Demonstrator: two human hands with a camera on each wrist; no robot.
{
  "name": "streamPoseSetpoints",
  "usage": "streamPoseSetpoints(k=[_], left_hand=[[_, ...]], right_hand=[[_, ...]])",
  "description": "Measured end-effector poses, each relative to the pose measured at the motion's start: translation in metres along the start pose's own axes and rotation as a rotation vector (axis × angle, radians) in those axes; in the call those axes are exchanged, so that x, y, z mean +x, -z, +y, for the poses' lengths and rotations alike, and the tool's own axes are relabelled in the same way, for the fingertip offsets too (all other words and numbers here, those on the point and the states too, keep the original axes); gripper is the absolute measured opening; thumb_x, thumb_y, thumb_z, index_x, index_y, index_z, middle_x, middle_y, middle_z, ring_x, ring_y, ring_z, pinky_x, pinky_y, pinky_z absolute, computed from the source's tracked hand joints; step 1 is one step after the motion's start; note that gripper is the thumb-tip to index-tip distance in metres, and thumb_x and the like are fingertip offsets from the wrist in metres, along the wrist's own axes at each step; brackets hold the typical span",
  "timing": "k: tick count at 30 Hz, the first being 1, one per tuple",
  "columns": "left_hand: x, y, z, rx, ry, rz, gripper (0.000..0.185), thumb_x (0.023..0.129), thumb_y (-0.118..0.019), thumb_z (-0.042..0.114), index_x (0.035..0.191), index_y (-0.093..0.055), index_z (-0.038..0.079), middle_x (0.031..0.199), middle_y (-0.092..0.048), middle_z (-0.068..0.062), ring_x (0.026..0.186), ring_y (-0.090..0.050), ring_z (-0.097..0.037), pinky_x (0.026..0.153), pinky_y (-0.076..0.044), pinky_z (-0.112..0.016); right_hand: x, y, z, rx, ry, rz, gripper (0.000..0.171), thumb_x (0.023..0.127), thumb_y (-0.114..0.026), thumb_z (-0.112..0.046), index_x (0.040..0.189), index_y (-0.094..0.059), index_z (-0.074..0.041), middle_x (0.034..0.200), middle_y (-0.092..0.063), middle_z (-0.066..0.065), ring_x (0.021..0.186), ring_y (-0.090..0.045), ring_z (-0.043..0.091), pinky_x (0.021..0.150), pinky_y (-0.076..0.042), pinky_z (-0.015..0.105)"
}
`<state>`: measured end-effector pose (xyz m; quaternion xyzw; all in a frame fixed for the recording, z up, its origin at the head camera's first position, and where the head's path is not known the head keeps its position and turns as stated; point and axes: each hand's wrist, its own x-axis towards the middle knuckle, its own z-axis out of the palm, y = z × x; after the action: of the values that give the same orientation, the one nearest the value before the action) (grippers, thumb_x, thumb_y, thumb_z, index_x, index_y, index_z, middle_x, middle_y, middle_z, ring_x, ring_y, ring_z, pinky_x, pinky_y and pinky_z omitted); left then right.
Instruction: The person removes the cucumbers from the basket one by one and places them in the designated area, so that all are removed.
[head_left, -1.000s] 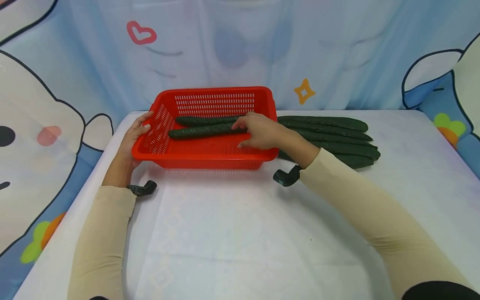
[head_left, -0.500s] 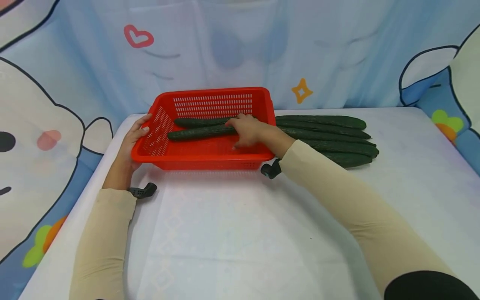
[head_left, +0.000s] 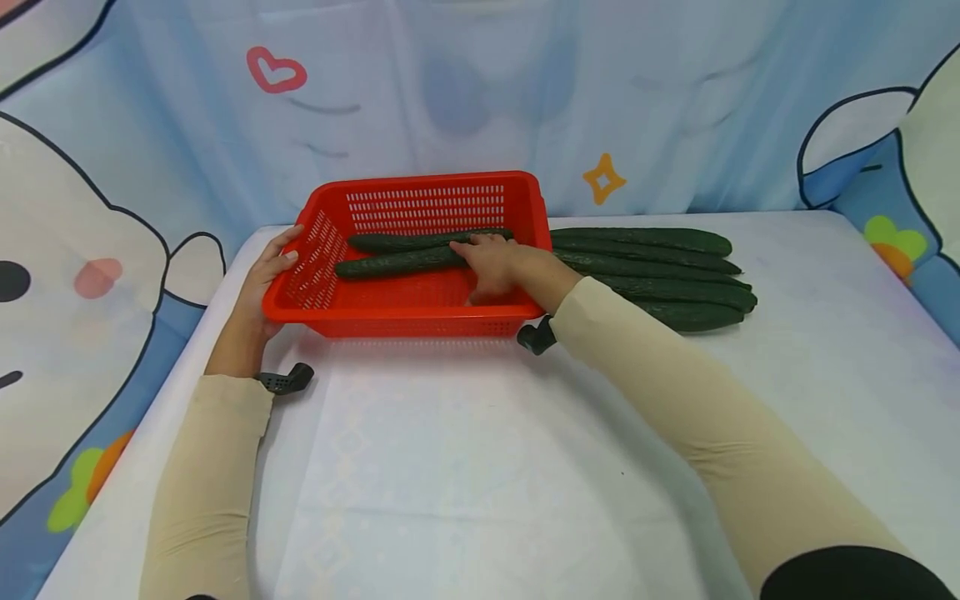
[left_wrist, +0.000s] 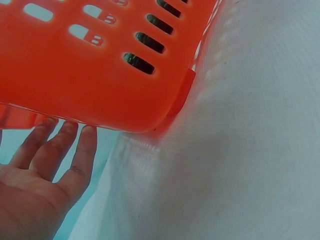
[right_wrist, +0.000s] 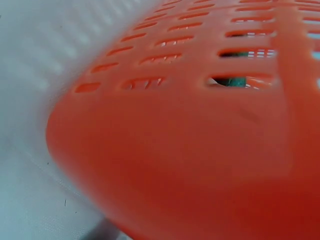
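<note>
A red plastic basket (head_left: 405,313) with slotted walls stands at the back of the table. Two long dark green cucumbers lie in it: a rear cucumber (head_left: 405,242) and a front cucumber (head_left: 397,263). My left hand (head_left: 262,283) holds the basket's left rim; the left wrist view shows several fingertips (left_wrist: 89,131) against the basket's edge. Inside the basket, my right hand (head_left: 497,265) grips the right part of the front cucumber, its fingers reaching over the top and hiding that end. The right wrist view is filled by the basket's outer wall (right_wrist: 190,145), hiding the right hand's grasp.
Several more cucumbers (head_left: 667,267) lie side by side on the table, right of the basket and partly behind the right forearm. A white cloth (head_left: 465,467) covers the table. A blue printed curtain (head_left: 480,100) hangs directly behind.
My right hand has moved left and lower along the front cucumber, with its fingers now around it. The left hand stays on the rim; basket and cucumbers look about unmoved.
</note>
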<state>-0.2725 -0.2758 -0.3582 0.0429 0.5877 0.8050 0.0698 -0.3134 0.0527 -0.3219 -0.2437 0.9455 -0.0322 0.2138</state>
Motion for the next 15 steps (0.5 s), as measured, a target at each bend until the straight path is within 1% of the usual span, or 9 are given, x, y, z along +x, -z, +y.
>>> streamPoseSetpoints(k=[3,6,10,13,15], left_hand=[[-0.0001,0.0002,-0.0002,0.011,-0.001,0.006,0.051,0.094,-0.05,0.018,0.141,-0.034,0.028,0.147,-0.026,-0.004,0.132,-0.03,-0.027,0.088,-0.051,-0.033],[0.0001,0.0002,0.0,0.013,-0.001,0.007,0.051,0.094,-0.05,0.019,0.141,-0.034,0.029,0.147,-0.027,-0.004,0.132,-0.03,-0.027,0.088,-0.05,-0.034],[-0.0004,0.0001,0.0006,-0.001,0.004,0.014,0.051,0.093,-0.051,0.019,0.141,-0.035,0.03,0.147,-0.027,-0.003,0.133,-0.029,-0.027,0.089,-0.049,-0.035],[-0.0008,0.0003,0.0006,0.001,0.004,0.016,0.051,0.093,-0.051,0.019,0.141,-0.035,0.03,0.147,-0.026,-0.003,0.132,-0.029,-0.027,0.089,-0.049,-0.035],[-0.0008,0.0006,0.0007,0.004,0.0,0.015,0.051,0.093,-0.05,0.018,0.141,-0.035,0.03,0.147,-0.026,-0.003,0.132,-0.029,-0.026,0.089,-0.049,-0.034]], right_hand=[[0.0004,0.0005,0.0005,-0.006,-0.002,-0.018,0.097,0.078,-0.068,-0.042,0.149,-0.006,-0.022,0.155,-0.008,0.011,0.142,-0.007,0.035,0.113,-0.013,0.057],[-0.0003,0.0014,0.0008,-0.014,-0.008,-0.018,0.099,0.077,-0.068,-0.044,0.149,-0.005,-0.023,0.154,-0.009,0.011,0.141,-0.01,0.035,0.113,-0.015,0.056],[-0.0017,0.0017,0.0007,-0.023,-0.013,0.009,0.101,0.073,-0.07,-0.045,0.149,-0.007,-0.024,0.15,-0.017,0.012,0.135,-0.019,0.032,0.111,-0.022,0.053],[-0.0024,0.0015,0.0004,-0.029,-0.01,0.03,0.101,0.071,-0.072,-0.045,0.149,-0.01,-0.025,0.145,-0.021,0.012,0.131,-0.023,0.031,0.11,-0.025,0.052],[-0.0027,0.0013,0.0003,-0.034,-0.005,0.049,0.102,0.07,-0.073,-0.045,0.149,-0.012,-0.025,0.144,-0.023,0.012,0.131,-0.023,0.031,0.11,-0.026,0.052]])
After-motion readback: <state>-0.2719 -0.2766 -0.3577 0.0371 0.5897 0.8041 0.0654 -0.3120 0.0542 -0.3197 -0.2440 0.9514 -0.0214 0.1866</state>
